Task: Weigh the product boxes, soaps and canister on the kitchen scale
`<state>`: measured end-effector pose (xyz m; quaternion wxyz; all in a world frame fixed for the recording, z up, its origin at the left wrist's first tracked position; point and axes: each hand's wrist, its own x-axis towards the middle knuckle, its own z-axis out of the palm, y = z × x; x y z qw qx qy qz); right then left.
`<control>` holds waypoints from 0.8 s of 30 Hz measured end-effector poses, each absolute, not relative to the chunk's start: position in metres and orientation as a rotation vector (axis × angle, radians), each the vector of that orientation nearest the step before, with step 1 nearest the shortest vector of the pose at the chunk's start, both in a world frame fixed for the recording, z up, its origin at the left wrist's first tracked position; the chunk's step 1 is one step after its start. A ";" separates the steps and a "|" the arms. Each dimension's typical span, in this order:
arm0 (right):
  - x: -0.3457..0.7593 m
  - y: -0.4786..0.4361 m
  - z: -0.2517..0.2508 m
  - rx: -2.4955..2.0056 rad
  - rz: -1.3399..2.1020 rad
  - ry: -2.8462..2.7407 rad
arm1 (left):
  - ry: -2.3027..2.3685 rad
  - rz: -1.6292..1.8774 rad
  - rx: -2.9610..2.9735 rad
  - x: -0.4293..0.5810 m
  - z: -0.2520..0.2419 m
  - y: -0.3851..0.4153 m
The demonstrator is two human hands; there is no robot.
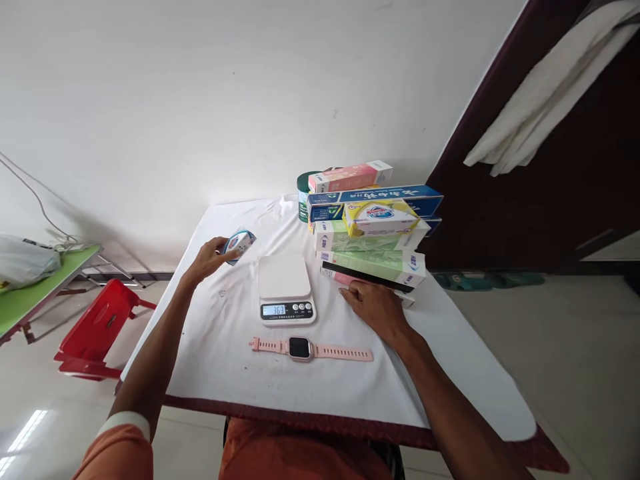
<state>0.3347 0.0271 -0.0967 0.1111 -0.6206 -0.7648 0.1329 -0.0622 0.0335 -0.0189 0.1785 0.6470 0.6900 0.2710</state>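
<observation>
Apparently handling the soap box [240, 245], clamped in the left hand [209, 259] left of the scale [284, 279], with the right hand [375, 310] at the stacked boxes [350, 243], cannot tell if gripping, probably needing a steady hold next.

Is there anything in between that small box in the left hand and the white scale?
Nothing visible: only white cloth lies between the small box in the left hand and the scale. The pink watch and stacked boxes are outside that gap.

Small box [241, 245] in the left hand [206, 259] — right hand [377, 308] at the piled cartons [375, 265].
</observation>
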 end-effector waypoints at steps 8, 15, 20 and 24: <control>0.336 0.027 -0.099 -1.830 0.395 -2.248 | 1.594 0.584 2.269 0.024 -0.016 0.012; 0.336 0.027 -0.097 -1.820 0.405 -2.244 | 1.636 0.461 2.343 0.028 -0.035 0.018; 0.336 0.028 -0.100 -1.814 0.417 -2.227 | 1.542 0.783 2.206 0.013 -0.038 0.007; 0.336 0.027 -0.100 -1.791 0.403 -2.224 | 1.743 1.220 1.865 -0.008 -0.067 -0.007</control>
